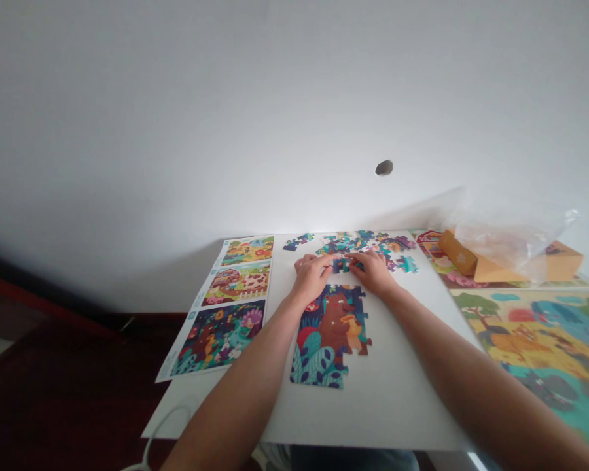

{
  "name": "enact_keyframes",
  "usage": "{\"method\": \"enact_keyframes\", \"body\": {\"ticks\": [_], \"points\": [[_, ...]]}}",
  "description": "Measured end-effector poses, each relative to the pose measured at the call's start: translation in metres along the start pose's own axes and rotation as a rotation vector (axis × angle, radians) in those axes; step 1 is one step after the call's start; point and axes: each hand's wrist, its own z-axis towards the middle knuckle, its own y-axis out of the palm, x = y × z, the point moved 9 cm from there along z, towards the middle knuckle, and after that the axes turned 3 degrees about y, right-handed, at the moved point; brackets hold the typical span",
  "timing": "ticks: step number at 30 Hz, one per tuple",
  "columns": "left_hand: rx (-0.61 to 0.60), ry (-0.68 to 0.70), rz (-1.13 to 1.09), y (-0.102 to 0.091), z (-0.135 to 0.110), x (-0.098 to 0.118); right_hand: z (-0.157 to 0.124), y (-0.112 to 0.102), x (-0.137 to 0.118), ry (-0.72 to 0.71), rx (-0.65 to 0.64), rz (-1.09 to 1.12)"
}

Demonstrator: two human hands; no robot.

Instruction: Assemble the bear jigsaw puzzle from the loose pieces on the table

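My left hand (310, 276) and my right hand (374, 269) meet over a small teal and dark puzzle piece (342, 264), fingers curled and pinching it from both sides. The piece lies on the white table (397, 392), just beyond the top edge of a partly joined puzzle (331, 333) showing a brown bear among blue and teal leaves. Several loose pieces (368, 243) are scattered right behind my hands.
A reference sheet (226, 307) with three printed pictures lies at the table's left edge. A finished colourful puzzle (540, 340) covers the right side. Behind it stand orange cardboard pieces (476, 261) and a clear plastic bag (510, 235). A white wall rises beyond.
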Motion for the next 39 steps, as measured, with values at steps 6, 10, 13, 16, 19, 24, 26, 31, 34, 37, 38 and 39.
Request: {"method": "enact_keyframes", "body": {"ticks": [6,10,13,16,19,24,26,31,34,37,38,39], "points": [[-0.011,-0.086,0.046,-0.003,0.0,-0.006,-0.001,-0.001,-0.004,0.0,-0.008,0.024],[0.028,-0.193,0.126,-0.007,-0.002,-0.019,-0.001,-0.014,0.004,0.079,0.088,-0.04],[0.03,-0.192,0.166,-0.008,-0.004,-0.021,-0.011,-0.04,0.032,0.337,0.309,-0.104],[0.003,-0.184,0.189,-0.004,-0.005,-0.023,-0.026,-0.054,0.054,0.549,0.417,-0.18],[-0.008,-0.201,0.204,-0.003,-0.006,-0.025,-0.028,-0.048,0.059,0.578,0.35,-0.243],[0.005,-0.222,0.224,-0.006,-0.006,-0.026,-0.019,-0.033,0.049,0.485,0.228,-0.233],[0.009,-0.206,0.221,-0.006,-0.005,-0.024,-0.014,-0.026,0.043,0.425,0.169,-0.201],[-0.111,-0.002,0.176,0.006,-0.004,-0.004,-0.005,-0.01,0.017,0.153,0.051,-0.112],[-0.175,0.054,0.177,0.012,-0.006,0.001,-0.005,-0.001,-0.001,-0.024,0.005,-0.061],[-0.188,0.063,0.18,0.012,-0.006,0.002,-0.007,0.004,-0.012,-0.111,-0.031,-0.018],[-0.193,0.067,0.178,0.012,-0.006,0.002,-0.007,0.005,-0.013,-0.106,-0.04,-0.024],[-0.197,0.071,0.177,0.013,-0.006,0.003,-0.007,0.004,-0.011,-0.071,-0.031,-0.047]]}}
